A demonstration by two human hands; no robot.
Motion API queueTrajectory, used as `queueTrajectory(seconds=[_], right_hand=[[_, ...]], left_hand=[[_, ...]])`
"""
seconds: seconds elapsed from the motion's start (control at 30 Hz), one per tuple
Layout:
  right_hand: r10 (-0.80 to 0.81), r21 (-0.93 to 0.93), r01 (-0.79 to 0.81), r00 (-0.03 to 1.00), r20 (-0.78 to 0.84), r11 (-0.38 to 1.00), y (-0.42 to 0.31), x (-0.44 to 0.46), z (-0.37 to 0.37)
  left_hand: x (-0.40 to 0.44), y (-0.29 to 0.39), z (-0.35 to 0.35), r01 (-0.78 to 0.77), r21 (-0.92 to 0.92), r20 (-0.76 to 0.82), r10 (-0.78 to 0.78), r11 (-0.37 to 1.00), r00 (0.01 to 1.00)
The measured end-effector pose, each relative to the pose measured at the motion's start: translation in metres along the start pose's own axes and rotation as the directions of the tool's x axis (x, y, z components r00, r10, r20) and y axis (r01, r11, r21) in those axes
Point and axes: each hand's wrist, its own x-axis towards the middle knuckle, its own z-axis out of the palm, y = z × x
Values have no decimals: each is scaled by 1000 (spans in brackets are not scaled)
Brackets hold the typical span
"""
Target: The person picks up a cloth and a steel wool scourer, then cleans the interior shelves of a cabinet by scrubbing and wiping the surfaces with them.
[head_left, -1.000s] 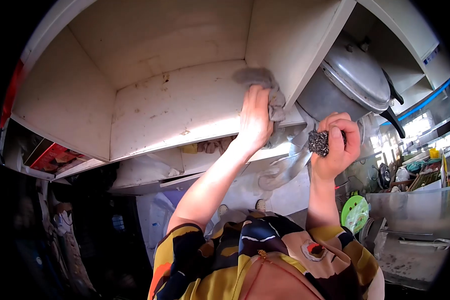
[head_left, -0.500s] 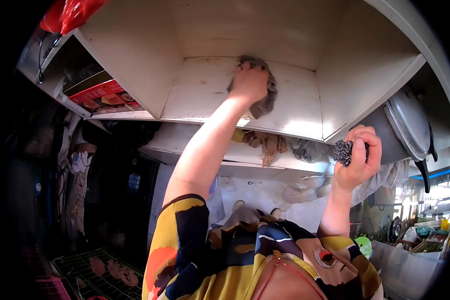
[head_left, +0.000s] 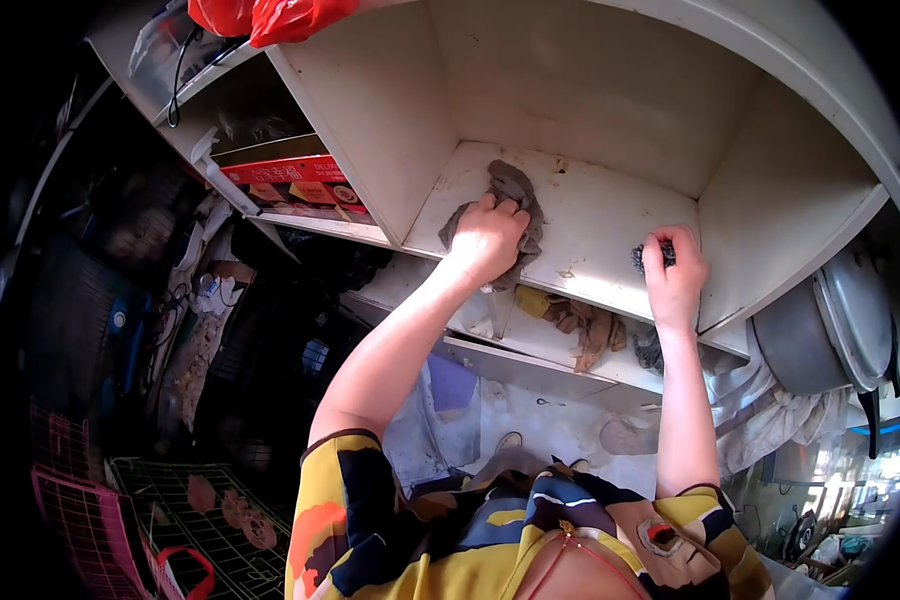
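My left hand [head_left: 488, 240] is closed on a crumpled grey-brown cloth [head_left: 513, 185], pressed against the floor of a white cupboard compartment [head_left: 610, 215]. The cloth spreads out beyond my fingers on both sides. At the compartment's right front, my right hand [head_left: 676, 272] grips a dark metal scourer [head_left: 638, 258], partly hidden by the fingers. That hand is low over the shelf surface close to the right side wall; whether the scourer touches the shelf I cannot tell. Brown marks and specks dot the white boards.
A red printed box [head_left: 300, 182] fills the left compartment, with a red plastic bag [head_left: 270, 15] above. Below the shelf hang brown rags [head_left: 595, 330]. A large lidded pot [head_left: 820, 325] stands at the right. Wire crates [head_left: 195, 515] lie at lower left.
My right hand has moved with the scourer from in front of the cupboard into the compartment. My left hand has drawn the cloth toward the shelf's left front. The view has shifted.
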Motion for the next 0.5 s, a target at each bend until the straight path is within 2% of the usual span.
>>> queueTrajectory(seconds=[0.03, 0.07, 0.13, 0.17, 0.2, 0.27, 0.33, 0.4, 0.47, 0.5], right_hand=[[43, -33, -41, 998, 49, 999, 9, 0, 9], [37, -25, -36, 998, 49, 999, 17, -5, 16], [40, -372, 47, 974, 223, 927, 30, -16, 27], [38, -405, 68, 968, 248, 912, 35, -17, 29], [16, -378, 88, 964, 265, 922, 37, -16, 28], [113, -442, 24, 953, 281, 896, 33, -14, 29], [132, -445, 1, 954, 268, 896, 34, -14, 29], [119, -417, 2, 957, 265, 909, 33, -14, 28], [129, -400, -4, 950, 285, 916, 31, -14, 25], [118, -394, 7, 949, 292, 919, 34, -14, 25]], left_hand=[[-2, -3, -1, -73, -36, -8, 72, 997, 997], [0, -10, -3, -67, -28, -11, 67, 997, 998], [14, -33, -11, -133, 313, 141, 93, 940, 986], [16, -47, -18, -169, 438, 178, 99, 883, 979], [18, -68, -19, -186, 487, 201, 98, 853, 975], [25, -68, -41, -245, 574, 151, 194, 781, 969], [44, -66, -80, -86, 649, -24, 133, 756, 991], [60, -72, -132, 62, 669, -240, 136, 741, 961], [72, -84, -164, 184, 764, -366, 181, 618, 913], [70, -87, -165, 198, 771, -364, 163, 605, 917]])
